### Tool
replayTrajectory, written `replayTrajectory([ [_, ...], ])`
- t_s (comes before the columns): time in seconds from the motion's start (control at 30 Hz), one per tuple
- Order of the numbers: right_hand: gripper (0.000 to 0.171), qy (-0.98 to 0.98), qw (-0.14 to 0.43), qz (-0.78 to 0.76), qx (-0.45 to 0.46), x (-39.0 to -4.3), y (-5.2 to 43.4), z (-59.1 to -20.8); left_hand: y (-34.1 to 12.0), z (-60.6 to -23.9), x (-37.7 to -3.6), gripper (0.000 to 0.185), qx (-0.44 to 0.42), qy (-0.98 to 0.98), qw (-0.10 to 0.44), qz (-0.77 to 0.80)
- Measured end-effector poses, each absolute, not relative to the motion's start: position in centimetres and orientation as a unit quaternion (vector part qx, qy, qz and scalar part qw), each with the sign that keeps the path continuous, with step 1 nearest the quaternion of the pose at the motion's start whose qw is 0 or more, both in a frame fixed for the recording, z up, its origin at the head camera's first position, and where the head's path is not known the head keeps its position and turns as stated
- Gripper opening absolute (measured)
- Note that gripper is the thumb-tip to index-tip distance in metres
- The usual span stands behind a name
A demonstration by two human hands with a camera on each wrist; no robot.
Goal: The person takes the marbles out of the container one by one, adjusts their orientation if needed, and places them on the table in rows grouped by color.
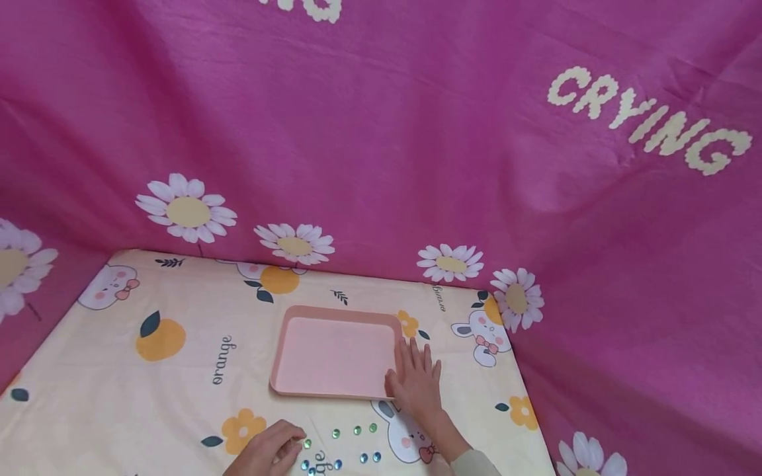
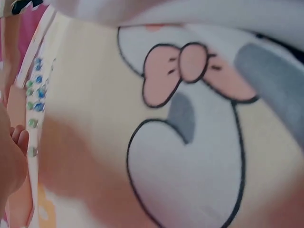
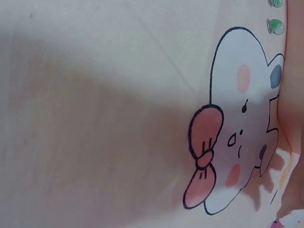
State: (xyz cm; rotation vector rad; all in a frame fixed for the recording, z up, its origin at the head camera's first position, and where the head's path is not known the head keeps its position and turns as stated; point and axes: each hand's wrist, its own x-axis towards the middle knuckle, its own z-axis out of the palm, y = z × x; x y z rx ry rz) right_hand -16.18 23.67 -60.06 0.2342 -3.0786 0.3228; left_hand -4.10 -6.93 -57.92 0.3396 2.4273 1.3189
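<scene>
A shallow pink tray (image 1: 342, 313) lies on the patterned tablecloth. My right hand (image 1: 417, 383) is at its right rim, fingers straight and spread, with the thumb reaching over the near right corner. Close to the front edge of the view, my left hand (image 1: 270, 449) has loosely bent fingers, the tips right beside a green glass bead (image 1: 307, 443). More green beads (image 1: 357, 430) form a row in front of the tray. Nearer still are several blue beads (image 1: 364, 457). In the left wrist view, the left hand (image 2: 14, 147) shows at the left edge, beside the beads (image 2: 32, 123).
The cream tablecloth (image 1: 178, 403) has printed rabbits, oranges and flowers. Magenta curtains (image 1: 381, 145) with daisies and lettering hang behind the table and on both sides. Green beads (image 3: 275, 26) also show at the upper right of the right wrist view.
</scene>
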Motion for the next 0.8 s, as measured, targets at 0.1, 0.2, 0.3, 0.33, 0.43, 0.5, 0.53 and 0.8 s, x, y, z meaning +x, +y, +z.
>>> replayTrajectory([
  [0.1, 0.071, -0.99, 0.024, 0.113, 0.079, -16.1, 23.8, -59.9, -7.1, -57.5, -4.5, 0.014, 0.1, 0.874, 0.148, 0.451],
  [0.2, 0.071, -0.989, 0.029, 0.115, 0.084, -16.1, 23.7, -59.6, -7.3, -57.2, -4.8, 0.016, 0.09, 0.889, 0.122, 0.433],
  [0.3, 0.071, -0.989, 0.032, 0.11, 0.091, -16.1, 23.8, -59.3, -7.4, -56.9, -5.3, 0.018, 0.077, 0.903, 0.084, 0.415],
  [0.33, 0.07, -0.989, 0.033, 0.109, 0.094, -16.2, 23.8, -59.3, -7.5, -56.7, -5.4, 0.019, 0.069, 0.907, 0.068, 0.41],
  [0.43, 0.071, -0.988, 0.032, 0.11, 0.1, -16.3, 24.1, -59.2, -7.8, -56.4, -6.0, 0.022, 0.052, 0.918, 0.008, 0.394],
  [0.5, 0.07, -0.987, 0.029, 0.115, 0.105, -16.3, 24.3, -59.1, -8.3, -56.1, -6.4, 0.024, 0.047, 0.923, -0.021, 0.381],
  [0.53, 0.07, -0.986, 0.027, 0.121, 0.108, -16.4, 24.4, -59.1, -8.5, -55.9, -6.7, 0.024, 0.043, 0.925, -0.029, 0.376],
  [0.8, 0.064, -0.981, -0.003, 0.155, 0.119, -16.8, 25.1, -58.3, -10.9, -54.1, -9.5, 0.027, 0.026, 0.944, -0.008, 0.33],
])
